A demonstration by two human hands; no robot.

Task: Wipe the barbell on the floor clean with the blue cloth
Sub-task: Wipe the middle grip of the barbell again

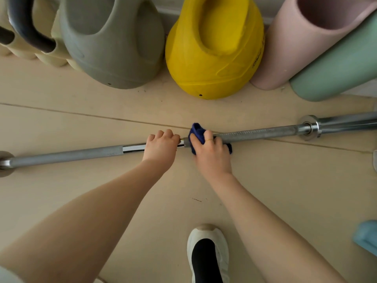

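Nearest, short of the barbell (255,134) lying across the floor (81,193), stands a white shoe (208,252). Left hand (161,146) grips its shaft; right hand (211,149) clutches the blue cloth (197,132) around it. Beyond sit a grey kettlebell (114,43) and a yellow kettlebell (214,48).

Back row: grey kettlebell (114,43) beside yellow kettlebell (214,50)
Right: pink foam roller (302,41), green foam roller (334,74)
Foreground: white shoe (208,254) on beige floor (61,190)

Barbell (255,134) laid across floor (81,123), left to right. Kettlebells (214,48) ranged behind it. Cloth (199,132) wrapped on shaft at middle. Shoe (208,252) set before barbell.
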